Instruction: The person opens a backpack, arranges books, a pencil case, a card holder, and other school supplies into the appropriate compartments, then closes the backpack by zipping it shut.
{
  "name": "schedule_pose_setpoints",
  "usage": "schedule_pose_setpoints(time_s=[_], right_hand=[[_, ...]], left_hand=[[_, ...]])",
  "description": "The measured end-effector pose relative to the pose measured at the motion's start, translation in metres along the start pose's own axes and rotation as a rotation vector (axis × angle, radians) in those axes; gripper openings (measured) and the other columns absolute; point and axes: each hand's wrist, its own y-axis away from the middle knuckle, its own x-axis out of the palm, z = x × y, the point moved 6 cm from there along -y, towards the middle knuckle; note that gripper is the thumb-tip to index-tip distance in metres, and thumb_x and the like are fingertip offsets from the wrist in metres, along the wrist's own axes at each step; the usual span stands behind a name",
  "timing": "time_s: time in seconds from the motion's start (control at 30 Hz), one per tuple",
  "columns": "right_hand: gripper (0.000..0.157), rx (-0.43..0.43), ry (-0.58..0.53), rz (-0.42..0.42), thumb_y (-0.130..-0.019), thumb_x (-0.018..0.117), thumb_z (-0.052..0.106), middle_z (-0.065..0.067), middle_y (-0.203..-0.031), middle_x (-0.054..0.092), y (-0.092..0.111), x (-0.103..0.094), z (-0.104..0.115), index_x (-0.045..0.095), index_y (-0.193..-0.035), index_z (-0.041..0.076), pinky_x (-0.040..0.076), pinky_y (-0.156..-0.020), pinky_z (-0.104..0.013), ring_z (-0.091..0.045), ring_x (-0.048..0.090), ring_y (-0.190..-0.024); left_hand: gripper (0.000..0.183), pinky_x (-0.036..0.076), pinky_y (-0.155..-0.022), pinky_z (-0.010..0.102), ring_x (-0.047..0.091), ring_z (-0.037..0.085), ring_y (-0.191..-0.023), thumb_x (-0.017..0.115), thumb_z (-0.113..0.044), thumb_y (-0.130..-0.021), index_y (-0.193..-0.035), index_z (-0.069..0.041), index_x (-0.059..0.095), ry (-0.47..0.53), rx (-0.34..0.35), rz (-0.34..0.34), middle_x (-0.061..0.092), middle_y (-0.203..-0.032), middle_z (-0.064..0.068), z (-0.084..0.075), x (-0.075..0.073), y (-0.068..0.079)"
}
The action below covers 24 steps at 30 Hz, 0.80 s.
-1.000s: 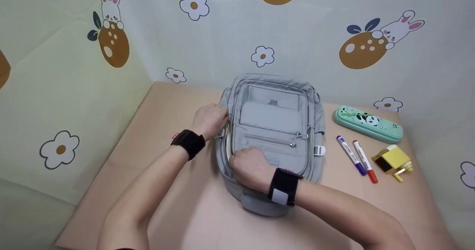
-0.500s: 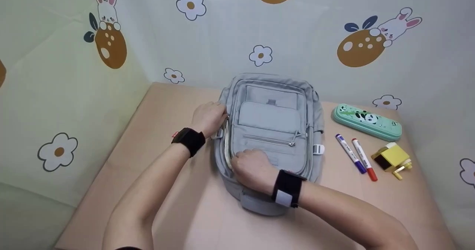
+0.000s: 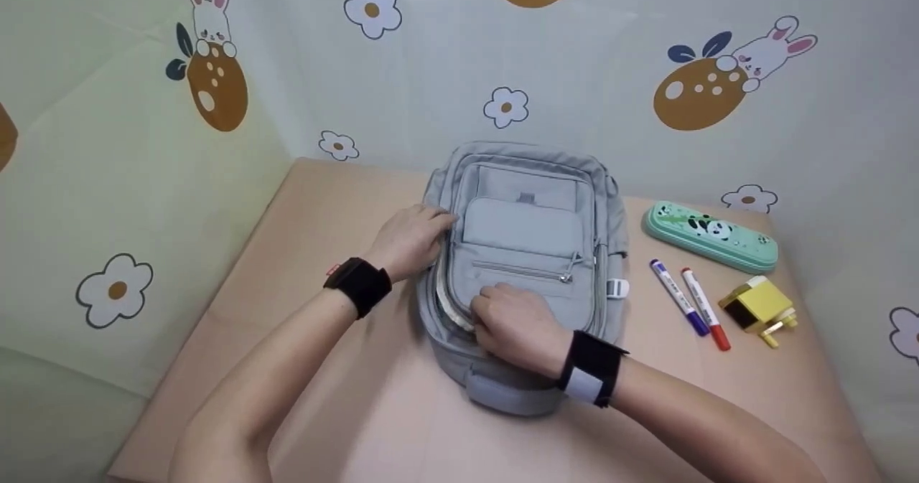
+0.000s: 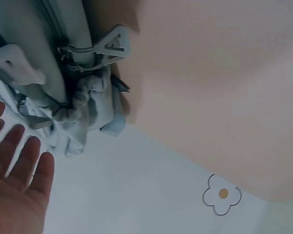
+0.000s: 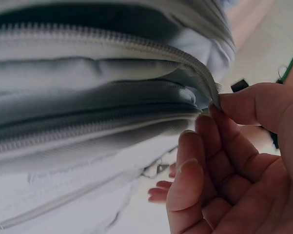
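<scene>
A grey backpack (image 3: pixel 528 224) lies on its back, front pockets up, bottom end toward me. Its zipped compartment gapes along the left and lower left side, and a pale strip shows in the gap. My right hand (image 3: pixel 517 329) is at the lower edge of that opening. In the right wrist view, thumb and forefinger pinch the end of the toothed zipper (image 5: pixel 136 44); any pull tab is hidden between them. On the left, my left hand (image 3: pixel 413 235) reaches over the bag's side with fingertips at the zipper line. Its fingers (image 4: pixel 31 163) look extended in the left wrist view.
Right of the backpack, a green panda pencil case (image 3: pixel 711 235) lies near the back edge. In front of it are a blue marker (image 3: pixel 678 296), a red marker (image 3: pixel 706 309) and a yellow crank pencil sharpener (image 3: pixel 759 305). A printed curtain (image 3: pixel 596 59) hangs behind the table.
My right hand has shifted right along the bag's lower edge, and the gap there has lengthened. The left hand's fingers have moved slightly right, farther over the bag's edge.
</scene>
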Motion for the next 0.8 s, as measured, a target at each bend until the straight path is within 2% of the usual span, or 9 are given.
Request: schedule_pose_setpoints(time_s=[0.07,0.13,0.2,0.3,0.4,0.5,0.7,0.73,0.8], right_hand=[[0.011,0.014,-0.006,-0.005,-0.084,0.071,0.013,0.003,-0.076,0.058,-0.001,-0.006,-0.003,0.061,-0.078,0.016,0.046,-0.054,-0.034,-0.019,0.054,-0.066],[0.012,0.025,-0.009,-0.011,-0.084,0.071,0.013,0.003,-0.076,0.057,-0.002,-0.013,-0.005,0.061,-0.079,0.016,0.046,-0.053,-0.034,-0.019,0.054,-0.066],[0.013,0.033,-0.011,-0.020,-0.085,0.070,0.013,0.004,-0.075,0.057,-0.003,-0.019,-0.007,0.060,-0.079,0.017,0.046,-0.054,-0.035,-0.018,0.054,-0.065],[0.014,0.039,-0.013,-0.038,-0.087,0.070,0.013,0.005,-0.075,0.056,-0.005,-0.029,-0.009,0.058,-0.079,0.017,0.046,-0.055,-0.034,-0.017,0.054,-0.064],[0.014,0.041,-0.020,-0.052,-0.090,0.069,0.014,0.005,-0.076,0.056,-0.006,-0.039,-0.011,0.059,-0.081,0.017,0.047,-0.058,-0.034,-0.016,0.055,-0.067],[0.011,0.045,-0.036,-0.068,-0.091,0.069,0.014,0.006,-0.079,0.058,-0.006,-0.047,-0.014,0.060,-0.084,0.018,0.048,-0.060,-0.033,-0.015,0.056,-0.070],[0.008,0.037,-0.104,-0.101,-0.091,0.072,0.019,0.005,-0.082,0.060,0.001,-0.052,-0.024,0.065,-0.089,0.017,0.049,-0.064,-0.033,-0.014,0.056,-0.073],[0.011,0.042,-0.119,-0.090,-0.092,0.073,0.025,0.005,-0.084,0.061,0.005,-0.053,-0.027,0.066,-0.092,0.016,0.049,-0.067,-0.034,-0.015,0.057,-0.075],[0.027,0.053,-0.141,-0.053,-0.092,0.075,0.039,0.002,-0.094,0.066,0.013,-0.053,-0.037,0.068,-0.103,0.015,0.051,-0.077,-0.037,-0.017,0.061,-0.085]], left_hand=[[0.046,0.042,-0.108,0.049,0.056,0.035,-0.127,0.059,0.001,-0.090,-0.136,-0.005,0.064,0.032,0.084,0.062,0.064,-0.132,0.014,-0.009,0.000,0.006],[0.054,0.034,-0.115,0.050,0.047,0.035,-0.137,0.058,0.001,-0.087,-0.141,-0.007,0.060,0.067,0.134,0.143,0.060,-0.141,0.014,-0.015,0.001,0.014],[0.062,0.028,-0.119,0.050,0.038,0.036,-0.145,0.059,-0.002,-0.086,-0.147,-0.009,0.055,0.099,0.153,0.223,0.053,-0.149,0.013,-0.020,0.003,0.022],[0.072,0.023,-0.121,0.048,0.031,0.035,-0.149,0.066,-0.011,-0.083,-0.153,-0.012,0.048,0.121,0.164,0.294,0.045,-0.156,0.013,-0.024,0.008,0.029],[0.074,0.023,-0.121,0.048,0.033,0.035,-0.149,0.073,-0.015,-0.084,-0.153,-0.012,0.048,0.129,0.195,0.287,0.044,-0.157,0.014,-0.030,0.012,0.027],[0.071,0.028,-0.119,0.048,0.039,0.034,-0.145,0.076,-0.008,-0.084,-0.150,-0.012,0.052,0.129,0.204,0.246,0.048,-0.154,0.014,-0.036,0.015,0.020],[0.055,0.038,-0.113,0.046,0.049,0.027,-0.139,0.068,0.006,-0.086,-0.136,-0.015,0.065,0.120,0.124,0.215,0.058,-0.146,0.007,-0.040,0.015,0.011],[0.053,0.040,-0.112,0.045,0.050,0.026,-0.138,0.066,0.006,-0.086,-0.135,-0.016,0.066,0.121,0.112,0.213,0.058,-0.145,0.006,-0.040,0.015,0.010],[0.052,0.041,-0.111,0.045,0.052,0.026,-0.136,0.065,0.007,-0.087,-0.134,-0.016,0.066,0.134,0.095,0.205,0.059,-0.144,0.005,-0.040,0.015,0.009]])
